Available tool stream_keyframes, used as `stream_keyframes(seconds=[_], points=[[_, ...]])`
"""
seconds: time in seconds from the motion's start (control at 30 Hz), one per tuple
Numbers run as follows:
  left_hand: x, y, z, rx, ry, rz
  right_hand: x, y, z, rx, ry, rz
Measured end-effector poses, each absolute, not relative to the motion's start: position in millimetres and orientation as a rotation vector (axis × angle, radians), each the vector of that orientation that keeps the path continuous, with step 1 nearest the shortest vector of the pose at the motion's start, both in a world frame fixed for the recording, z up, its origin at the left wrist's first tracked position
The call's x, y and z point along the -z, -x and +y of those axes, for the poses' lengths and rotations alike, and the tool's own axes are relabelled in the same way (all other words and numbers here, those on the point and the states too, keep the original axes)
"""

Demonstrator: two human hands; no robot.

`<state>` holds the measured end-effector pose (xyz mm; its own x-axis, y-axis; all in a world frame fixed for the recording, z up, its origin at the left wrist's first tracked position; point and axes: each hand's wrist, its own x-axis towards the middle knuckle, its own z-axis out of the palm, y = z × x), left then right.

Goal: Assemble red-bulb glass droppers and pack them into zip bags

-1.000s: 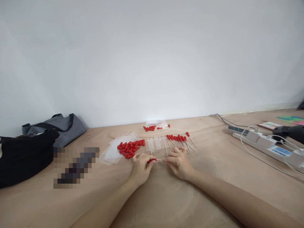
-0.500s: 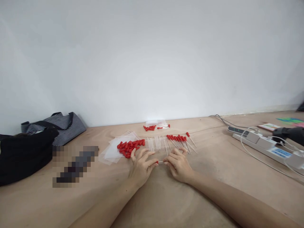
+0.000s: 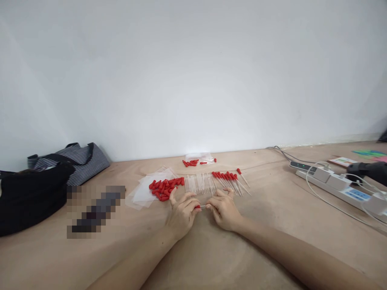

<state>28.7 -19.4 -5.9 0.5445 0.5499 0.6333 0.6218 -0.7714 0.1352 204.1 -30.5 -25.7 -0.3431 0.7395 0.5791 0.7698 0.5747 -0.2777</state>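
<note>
My left hand [image 3: 182,214] pinches a red rubber dropper bulb [image 3: 198,207], mostly covered by the fingers. From the bulb's mouth a clear dropper tube [image 3: 203,207] runs across to my right hand [image 3: 224,209], whose thumb and fingers are closed on it. How deep the tube sits in the bulb is hidden. Just beyond my left hand lies a pile of red bulbs [image 3: 165,187]. Loose clear tubes [image 3: 199,183] lie in a row past both hands. Several droppers with red bulbs fitted [image 3: 228,176] lie side by side beyond my right hand.
Clear plastic bags [image 3: 142,193] lie under and left of the bulb pile. More red bulbs [image 3: 190,163] rest near another bag by the wall. At left are a striped bag [image 3: 87,161] and black cloth [image 3: 33,201]; at right, a power strip [image 3: 335,189] with cables.
Both hands have shifted slightly left with the bulb and tube between them. A little more of the red bulb shows at my left fingertips.
</note>
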Motion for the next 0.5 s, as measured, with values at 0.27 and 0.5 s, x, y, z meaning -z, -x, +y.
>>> stream_keyframes(seconds=[0.27, 0.5], points=[[8, -25, -13, 0.953, 2.68, -1.065, 21, -203, -29, 0.051, 1.259, -2.201], [6, -12, -8, 0.889, 2.577, -1.061, 18, -211, -28, 0.119, 1.202, -2.208]])
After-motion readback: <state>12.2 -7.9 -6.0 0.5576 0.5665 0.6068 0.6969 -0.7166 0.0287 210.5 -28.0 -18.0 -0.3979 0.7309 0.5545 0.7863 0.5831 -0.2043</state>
